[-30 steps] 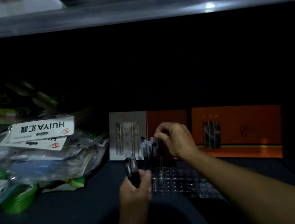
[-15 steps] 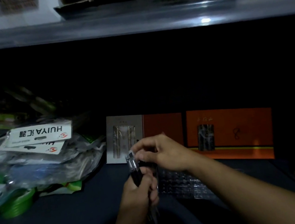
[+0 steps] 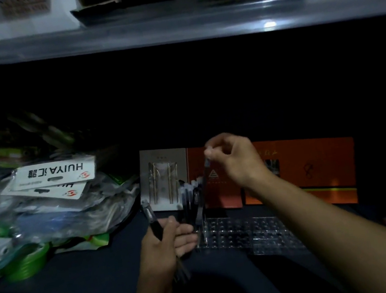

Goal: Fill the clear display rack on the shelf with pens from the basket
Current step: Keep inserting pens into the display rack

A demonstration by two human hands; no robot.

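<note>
- Your right hand (image 3: 236, 160) pinches the top end of one pen (image 3: 206, 167) between thumb and fingertips, with the other fingers loosely curled. The pen hangs nearly upright, its lower end just above the pens already standing (image 3: 189, 198) at the left end of the clear rack (image 3: 252, 233).
- Aim for the next free hole beside that standing group. Keep the pen upright as it goes down, so its tip meets the hole and not the ridge between holes.
- A pinch this high up lets the lower end swing. Lower slowly, and let go only once you judge the pen is seated.
- Take care not to brush the standing pens. They stand close together and look easy to tip.
- Your left hand (image 3: 167, 242) holds the spare pens (image 3: 154, 223), with the thumb across a dark barrel and the fingers half open, just left of the rack. I cannot tell how many it holds. Keep it near and low for the next hand-over.
- Most of the rack to the right stands unfilled, so much of the job looks to be left.
- The basket cannot be made out for sure.
- The shelf (image 3: 80, 275) is dark blue and dimly lit, so the clear holes are hard to see.
- Orange boxes (image 3: 306, 171) stand behind the rack. A heap of plastic packets (image 3: 54, 195) and green tape rolls (image 3: 25, 264) lie to the left.
</note>
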